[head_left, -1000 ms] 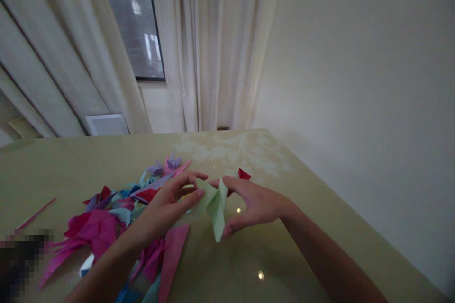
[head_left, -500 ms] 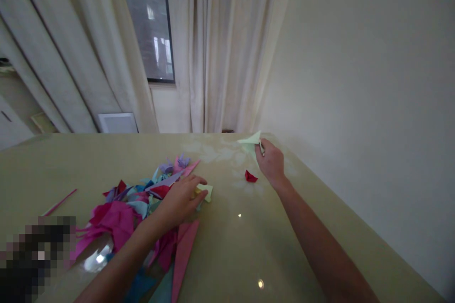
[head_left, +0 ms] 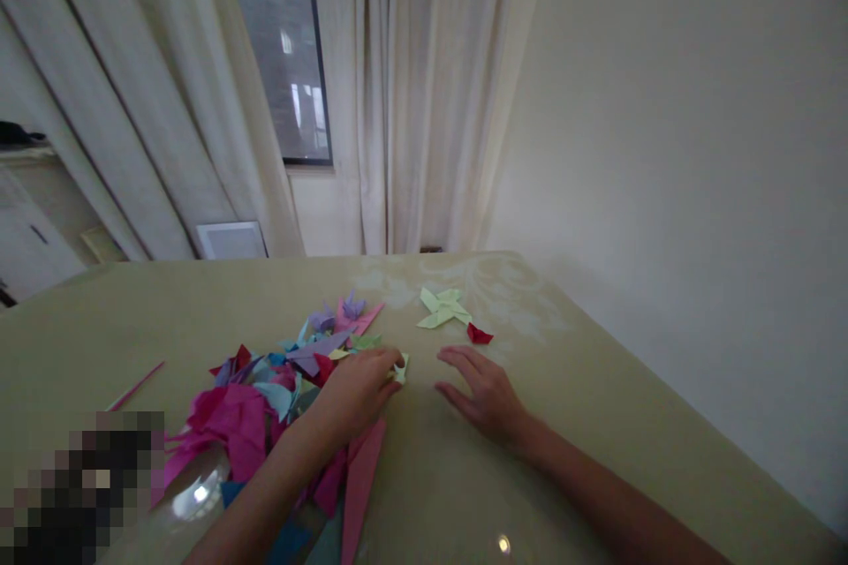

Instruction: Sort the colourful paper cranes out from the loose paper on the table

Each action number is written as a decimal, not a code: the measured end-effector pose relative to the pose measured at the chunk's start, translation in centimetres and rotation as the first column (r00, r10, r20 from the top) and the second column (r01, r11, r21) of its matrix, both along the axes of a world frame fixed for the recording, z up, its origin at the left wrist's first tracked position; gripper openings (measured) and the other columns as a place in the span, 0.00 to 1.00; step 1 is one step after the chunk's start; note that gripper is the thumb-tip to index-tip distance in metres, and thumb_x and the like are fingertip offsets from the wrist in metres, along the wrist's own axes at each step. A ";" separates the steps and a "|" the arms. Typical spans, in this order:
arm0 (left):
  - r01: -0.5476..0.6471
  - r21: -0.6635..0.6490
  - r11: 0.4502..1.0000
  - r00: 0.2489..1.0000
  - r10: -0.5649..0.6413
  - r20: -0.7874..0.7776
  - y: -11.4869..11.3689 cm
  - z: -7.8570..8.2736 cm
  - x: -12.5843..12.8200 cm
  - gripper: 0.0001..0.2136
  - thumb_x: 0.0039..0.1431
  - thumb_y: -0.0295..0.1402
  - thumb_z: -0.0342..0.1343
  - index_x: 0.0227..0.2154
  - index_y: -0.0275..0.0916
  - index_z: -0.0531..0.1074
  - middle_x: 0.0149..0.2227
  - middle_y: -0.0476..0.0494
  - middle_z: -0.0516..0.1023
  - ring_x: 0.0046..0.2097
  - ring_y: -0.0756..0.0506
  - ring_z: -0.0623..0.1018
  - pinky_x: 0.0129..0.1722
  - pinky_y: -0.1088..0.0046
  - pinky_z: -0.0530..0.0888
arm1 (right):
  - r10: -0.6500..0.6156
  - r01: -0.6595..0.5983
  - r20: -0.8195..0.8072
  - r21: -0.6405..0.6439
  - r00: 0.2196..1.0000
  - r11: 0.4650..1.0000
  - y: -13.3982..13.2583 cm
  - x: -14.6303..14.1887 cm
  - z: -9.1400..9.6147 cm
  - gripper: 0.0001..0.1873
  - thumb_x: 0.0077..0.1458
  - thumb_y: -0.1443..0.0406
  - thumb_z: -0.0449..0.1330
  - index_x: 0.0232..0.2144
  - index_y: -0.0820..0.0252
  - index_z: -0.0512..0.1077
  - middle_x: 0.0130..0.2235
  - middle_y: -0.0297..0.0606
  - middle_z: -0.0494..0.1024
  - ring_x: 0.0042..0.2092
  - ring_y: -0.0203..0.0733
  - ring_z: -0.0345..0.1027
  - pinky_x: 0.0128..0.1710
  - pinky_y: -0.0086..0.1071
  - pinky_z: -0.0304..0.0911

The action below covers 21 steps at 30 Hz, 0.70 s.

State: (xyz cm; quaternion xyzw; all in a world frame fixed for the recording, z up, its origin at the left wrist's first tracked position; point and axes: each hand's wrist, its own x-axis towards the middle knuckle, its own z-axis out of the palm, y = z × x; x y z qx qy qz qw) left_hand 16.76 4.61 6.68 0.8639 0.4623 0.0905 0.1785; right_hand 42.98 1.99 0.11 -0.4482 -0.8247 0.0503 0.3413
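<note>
At the right edge of a pile of colourful folded papers (head_left: 245, 424), my left hand (head_left: 361, 388) has its fingers closed around a small pale green folded paper (head_left: 404, 369), whose edge shows past the fingertips. My right hand (head_left: 487, 397) hovers over the table to the right of it, fingers apart and holding nothing. Beyond my right hand lies a pale green paper pinwheel (head_left: 442, 307) with four points. A small red folded paper (head_left: 479, 335) sits beside the pinwheel, on its right. My left forearm hides part of the pile.
Two purple folded papers (head_left: 353, 305) lie at the pile's far end, by a pink one. A long pink pointed paper (head_left: 363, 490) extends toward me. A thin pink stick (head_left: 136, 387) lies at left, near a pixelated dark patch. A wall (head_left: 695, 194) borders the table's right side.
My right hand has let go of the pale green pinwheel, now flat on the table, and has come back toward my left hand. The left hand stays at the pile's edge.
</note>
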 end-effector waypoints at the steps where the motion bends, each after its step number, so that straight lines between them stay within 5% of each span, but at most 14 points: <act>1: 0.016 -0.027 0.999 0.998 -0.015 0.061 -0.4 0.1 0.5 0.12 0.64 0.31 0.56 0.50 0.43 0.73 0.50 0.41 0.83 0.53 0.39 0.80 0.52 0.64 0.73 | 0.039 -0.040 -0.065 -0.009 0.997 0.999 -1.2 -0.3 -0.4 0.22 0.69 0.52 0.60 0.59 0.56 0.71 0.52 0.49 0.80 0.49 0.49 0.77 0.50 0.42 0.75; 4: 0.106 -0.117 0.987 0.977 -0.082 0.198 -1.9 -0.1 2.0 0.18 0.63 0.33 0.59 0.56 0.44 0.69 0.49 0.42 0.83 0.52 0.40 0.81 0.50 0.67 0.74 | 0.126 -0.145 -0.231 -0.070 0.965 0.987 -3.2 -1.1 -0.6 0.21 0.69 0.52 0.61 0.56 0.55 0.71 0.45 0.44 0.79 0.40 0.44 0.76 0.38 0.36 0.74; 7: 0.153 -0.158 0.976 0.965 -0.113 0.237 -3.1 -0.8 3.2 0.26 0.62 0.32 0.61 0.62 0.46 0.64 0.53 0.41 0.82 0.55 0.39 0.81 0.51 0.66 0.74 | 0.177 -0.224 -0.287 -0.139 0.941 0.965 -3.3 -2.0 0.6 0.10 0.70 0.57 0.59 0.46 0.55 0.76 0.41 0.40 0.78 0.39 0.41 0.74 0.39 0.33 0.72; 14: 0.155 -0.175 0.972 0.968 -0.114 0.224 -3.6 -1.3 3.7 0.30 0.61 0.28 0.62 0.65 0.45 0.62 0.58 0.38 0.80 0.58 0.38 0.79 0.55 0.65 0.74 | 0.318 -0.342 -0.145 -0.205 0.937 0.917 -2.5 -1.8 3.0 0.06 0.66 0.64 0.59 0.40 0.56 0.76 0.39 0.39 0.77 0.38 0.40 0.72 0.38 0.30 0.67; 18: 0.055 0.055 0.997 0.993 -0.061 0.102 -2.2 -0.6 2.4 0.27 0.68 0.32 0.58 0.67 0.43 0.61 0.66 0.34 0.71 0.67 0.35 0.71 0.65 0.56 0.68 | 0.048 -0.089 -0.195 -0.205 0.980 0.975 -0.4 0.4 2.5 0.05 0.63 0.63 0.60 0.35 0.56 0.73 0.31 0.34 0.76 0.31 0.38 0.68 0.33 0.30 0.64; 21: -0.071 0.262 0.962 0.986 0.108 -0.128 -0.4 -0.5 0.1 0.25 0.66 0.28 0.56 0.66 0.40 0.65 0.68 0.30 0.69 0.68 0.31 0.68 0.66 0.50 0.65 | -0.244 0.172 -0.238 -0.285 0.940 0.943 1.8 2.2 1.5 0.07 0.63 0.62 0.58 0.33 0.57 0.72 0.29 0.34 0.77 0.29 0.38 0.70 0.32 0.31 0.64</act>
